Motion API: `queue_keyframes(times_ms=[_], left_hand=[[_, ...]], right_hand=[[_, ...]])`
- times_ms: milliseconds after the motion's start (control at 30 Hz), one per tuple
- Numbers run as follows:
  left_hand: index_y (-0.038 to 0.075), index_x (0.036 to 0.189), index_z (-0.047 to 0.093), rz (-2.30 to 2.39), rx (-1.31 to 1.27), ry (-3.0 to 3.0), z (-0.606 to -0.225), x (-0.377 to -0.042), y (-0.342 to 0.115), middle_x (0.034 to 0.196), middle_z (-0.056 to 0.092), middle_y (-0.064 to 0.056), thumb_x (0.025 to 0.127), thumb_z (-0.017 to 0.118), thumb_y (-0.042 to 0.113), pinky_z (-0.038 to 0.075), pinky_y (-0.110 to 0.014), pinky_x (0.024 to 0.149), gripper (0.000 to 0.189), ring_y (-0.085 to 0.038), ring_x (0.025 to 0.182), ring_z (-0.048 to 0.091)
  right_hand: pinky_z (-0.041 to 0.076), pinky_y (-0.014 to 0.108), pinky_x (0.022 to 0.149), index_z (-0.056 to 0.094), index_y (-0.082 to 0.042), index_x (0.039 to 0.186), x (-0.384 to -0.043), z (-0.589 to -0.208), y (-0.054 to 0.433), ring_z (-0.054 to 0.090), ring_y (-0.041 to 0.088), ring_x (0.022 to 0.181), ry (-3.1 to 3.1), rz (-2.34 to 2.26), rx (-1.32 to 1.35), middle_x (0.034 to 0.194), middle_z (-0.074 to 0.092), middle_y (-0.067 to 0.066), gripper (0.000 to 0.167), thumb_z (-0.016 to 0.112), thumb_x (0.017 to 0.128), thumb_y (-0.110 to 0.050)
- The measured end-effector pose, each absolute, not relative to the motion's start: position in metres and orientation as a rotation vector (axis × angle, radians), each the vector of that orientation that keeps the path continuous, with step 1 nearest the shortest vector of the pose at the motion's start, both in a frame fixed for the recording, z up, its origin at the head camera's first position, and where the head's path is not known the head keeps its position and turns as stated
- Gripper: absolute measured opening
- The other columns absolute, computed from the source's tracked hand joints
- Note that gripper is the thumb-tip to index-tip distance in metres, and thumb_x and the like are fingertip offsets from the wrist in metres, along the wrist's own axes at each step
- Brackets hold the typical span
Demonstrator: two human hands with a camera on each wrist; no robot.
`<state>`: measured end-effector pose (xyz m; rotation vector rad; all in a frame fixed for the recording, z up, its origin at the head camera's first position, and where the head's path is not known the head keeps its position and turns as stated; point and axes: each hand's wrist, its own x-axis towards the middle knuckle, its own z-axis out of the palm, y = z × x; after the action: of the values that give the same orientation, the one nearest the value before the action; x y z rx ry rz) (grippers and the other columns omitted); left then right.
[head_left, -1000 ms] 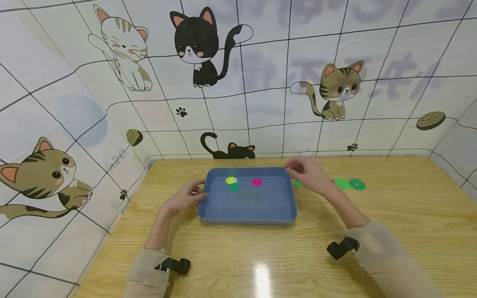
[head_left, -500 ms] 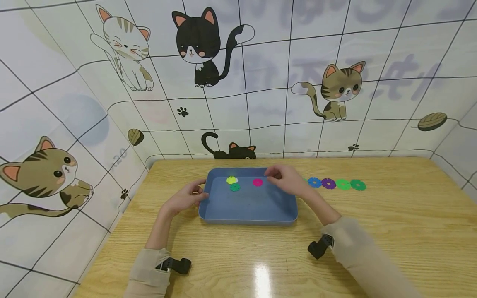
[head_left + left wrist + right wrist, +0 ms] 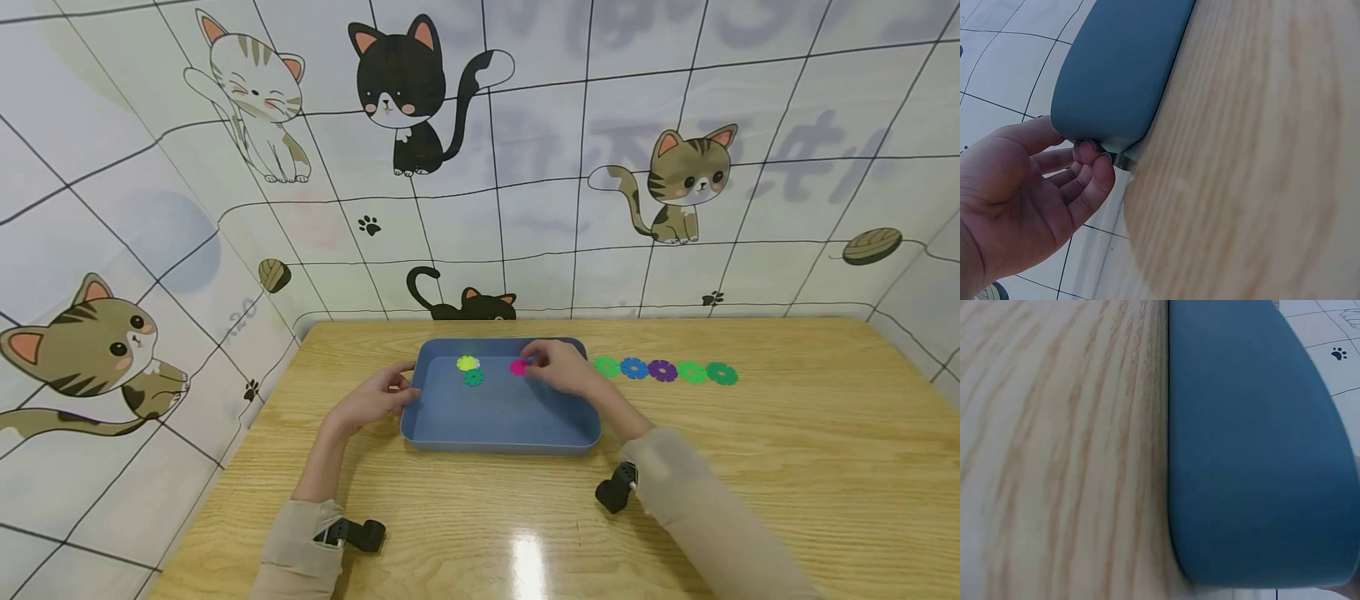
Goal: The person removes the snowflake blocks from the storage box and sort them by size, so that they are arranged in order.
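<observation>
A shallow blue tray (image 3: 498, 417) lies on the wooden table, its side wall large in both wrist views. My left hand (image 3: 375, 397) grips the tray's left edge, thumb at the rim and fingers bent against the outer wall, as the left wrist view shows (image 3: 1041, 181). Inside the tray, a pink flower-shaped plastic disc (image 3: 517, 367) lies flat. My right hand (image 3: 564, 367) reaches over the tray with thumb and index fingertips apart, right at the disc's right side. Left of it lie a yellow disc (image 3: 467, 363) overlapping a whitish one, and a green disc (image 3: 473, 377).
To the right of the tray, several notched discs lie in a row: light green (image 3: 607, 367), blue (image 3: 634, 368), purple (image 3: 662, 370), another light green (image 3: 692, 372) and dark green (image 3: 722, 373). A cat-patterned wall covering (image 3: 540, 217) stands behind the table (image 3: 450, 517).
My right hand has moved left from the tray's right rim to the pink disc, uncovering the row of discs on the table. My left hand stays on the tray's edge.
</observation>
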<state>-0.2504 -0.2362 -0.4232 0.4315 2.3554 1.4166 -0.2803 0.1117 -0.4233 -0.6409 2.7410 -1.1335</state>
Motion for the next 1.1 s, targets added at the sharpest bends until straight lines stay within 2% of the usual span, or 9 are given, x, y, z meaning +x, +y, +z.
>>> queue_keyframes(times_ms=[67, 267, 433, 633, 867, 1100], left_hand=[[-0.007, 0.156, 0.024, 1.414, 0.429, 2.357, -0.423, -0.25, -0.236, 0.099, 0.052, -0.013, 0.103, 0.058, 0.011, 0.049, -0.031, 0.067, 0.065, -0.02, 0.076, 0.054], [-0.007, 0.156, 0.025, 1.406, 0.423, 2.364, -0.421, -0.249, -0.235, 0.099, 0.052, -0.013, 0.103, 0.058, 0.011, 0.049, -0.031, 0.069, 0.064, -0.02, 0.078, 0.055], [-0.006, 0.156, 0.025, 1.403, 0.423, 2.365, -0.42, -0.248, -0.235, 0.099, 0.052, -0.013, 0.103, 0.057, 0.011, 0.049, -0.032, 0.068, 0.064, -0.021, 0.078, 0.054], [-0.006, 0.156, 0.025, 1.391, 0.429, 2.373, -0.42, -0.248, -0.235, 0.098, 0.053, -0.014, 0.103, 0.058, 0.012, 0.048, -0.033, 0.067, 0.065, -0.023, 0.074, 0.055], [-0.007, 0.156, 0.024, 1.408, 0.429, 2.355, -0.422, -0.248, -0.236, 0.099, 0.052, -0.014, 0.103, 0.058, 0.012, 0.048, -0.033, 0.066, 0.066, -0.023, 0.074, 0.054], [-0.006, 0.156, 0.024, 1.414, 0.443, 2.357, -0.422, -0.25, -0.236, 0.099, 0.052, -0.013, 0.103, 0.058, 0.013, 0.048, -0.034, 0.065, 0.066, -0.023, 0.075, 0.054]], right_hand=[[0.048, 0.032, 0.065, 0.067, 0.004, 0.12, -0.282, -0.425, 0.11, 0.059, 0.018, 0.073, 2.751, -1.109, -0.653, 0.092, 0.068, 0.01, 0.028, 0.067, 0.096, -0.008], [0.047, 0.032, 0.066, 0.067, 0.002, 0.122, -0.287, -0.429, 0.106, 0.057, 0.016, 0.072, 2.776, -1.044, -0.671, 0.087, 0.066, 0.007, 0.03, 0.069, 0.096, -0.012], [0.046, 0.032, 0.067, 0.069, -0.001, 0.113, -0.285, -0.428, 0.106, 0.056, 0.017, 0.072, 2.781, -1.037, -0.63, 0.084, 0.063, 0.005, 0.025, 0.074, 0.093, -0.014], [0.046, 0.032, 0.069, 0.064, -0.004, 0.102, -0.283, -0.426, 0.107, 0.056, 0.018, 0.076, 2.765, -1.124, -0.538, 0.088, 0.063, 0.005, 0.024, 0.081, 0.087, -0.014], [0.056, 0.031, 0.064, 0.063, -0.001, 0.103, -0.282, -0.426, 0.109, 0.067, 0.017, 0.069, 2.674, -1.271, -0.516, 0.088, 0.066, 0.008, 0.014, 0.072, 0.093, -0.004], [0.059, 0.037, 0.068, 0.066, 0.004, 0.106, -0.275, -0.42, 0.113, 0.07, 0.024, 0.074, 2.612, -1.429, -0.531, 0.089, 0.07, 0.012, 0.013, 0.069, 0.095, -0.002]])
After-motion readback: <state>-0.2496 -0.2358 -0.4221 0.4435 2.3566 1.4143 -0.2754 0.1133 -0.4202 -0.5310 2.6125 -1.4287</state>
